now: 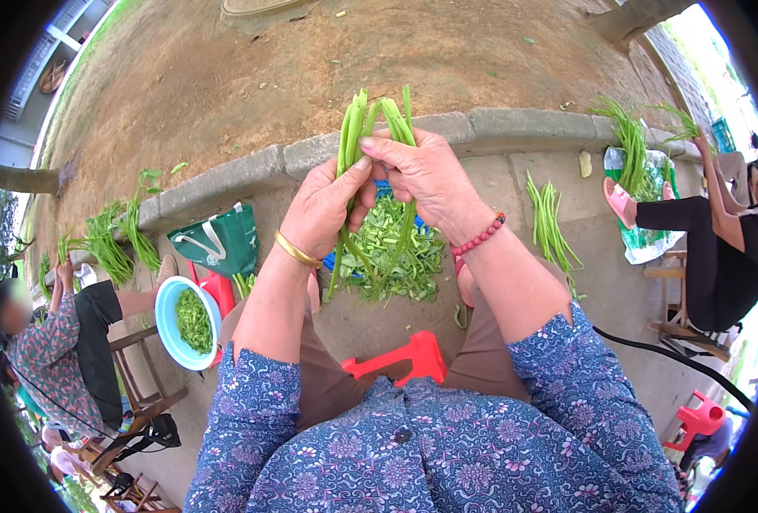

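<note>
In front of my chest, both hands grip long green vegetable stems. My left hand [332, 201], with a gold bangle at its wrist, is closed around a bunch of stems [352, 132] that stick up past the thumb. Closed as well, my right hand [430, 175] wears a red bead bracelet and pinches more green stems [396, 122], bent near their tops. The thumbs almost meet. Lower ends of the stems hang beneath the hands, over a heap of chopped greens [405, 265] lying on something blue on the ground between my feet. The hands partly hide the heap.
A stone kerb [516, 128] runs beyond my hands. Uncut stems [550, 222] lie at right. At left are a light-blue basin [165, 321] with greens and a green bag [221, 241]. People sit on both sides, one [708, 248] at right holding stems. A red stool [417, 355] shows under me.
</note>
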Available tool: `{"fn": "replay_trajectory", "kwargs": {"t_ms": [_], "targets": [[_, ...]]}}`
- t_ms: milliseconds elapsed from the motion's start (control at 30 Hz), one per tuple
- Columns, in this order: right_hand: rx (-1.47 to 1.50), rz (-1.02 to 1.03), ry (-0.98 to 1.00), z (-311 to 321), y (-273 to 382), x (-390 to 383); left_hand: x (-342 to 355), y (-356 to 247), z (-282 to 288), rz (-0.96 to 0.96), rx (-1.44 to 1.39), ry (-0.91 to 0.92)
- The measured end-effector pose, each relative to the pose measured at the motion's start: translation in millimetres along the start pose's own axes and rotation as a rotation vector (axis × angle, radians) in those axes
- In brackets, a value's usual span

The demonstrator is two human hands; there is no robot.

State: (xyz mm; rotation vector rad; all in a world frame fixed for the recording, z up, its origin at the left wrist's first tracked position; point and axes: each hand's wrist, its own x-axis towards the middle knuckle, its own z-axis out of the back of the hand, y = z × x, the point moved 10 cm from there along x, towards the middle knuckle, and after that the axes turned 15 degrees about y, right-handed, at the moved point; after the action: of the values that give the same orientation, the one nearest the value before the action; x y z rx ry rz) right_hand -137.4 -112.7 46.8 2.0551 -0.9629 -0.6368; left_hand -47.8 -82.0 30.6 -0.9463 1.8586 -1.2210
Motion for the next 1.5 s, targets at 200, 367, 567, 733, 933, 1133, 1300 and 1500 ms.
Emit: {"fn": "replay_trajectory", "kwargs": {"t_ms": [200,367,567,733,933,1133,1300,1500], "targets": [[-0.071,0.019,-0.084,22.1,1.1,2.5,0.2,-1.4,3.2,0.002,-0.074,-0.075],[-0.091,0.027,-0.081,19.7,3.8,2.9,-0.8,0.2,1.1,0.02,-0.039,-0.042],[-0.108,-0.004,0.073,-0.5,6.6,1.5,-3.1,-0.5,-4.0,0.031,-0.058,0.015],[-0.225,0.076,0.005,10.4,14.4,3.3,-2.8,-9.9,6.6,-0.034,0.131,-0.121],[-0.317,0.083,0.138,-5.8,9.5,3.7,0.4,-0.7,5.9,0.006,0.286,0.02],[-0.361,0.088,0.083,2.1,6.9,5.2,0.2,-9.2,-3.8,-0.054,0.202,-0.017],[-0.319,0.129,-0.045,2.2,4.2,3.4,9.6,18.6,-13.8,-0.1,-0.191,-0.037],[-1.277,0.523,-0.174,-6.0,51.3,-7.5,16.6,14.2,-32.9,-0.067,-0.276,0.035]]}}
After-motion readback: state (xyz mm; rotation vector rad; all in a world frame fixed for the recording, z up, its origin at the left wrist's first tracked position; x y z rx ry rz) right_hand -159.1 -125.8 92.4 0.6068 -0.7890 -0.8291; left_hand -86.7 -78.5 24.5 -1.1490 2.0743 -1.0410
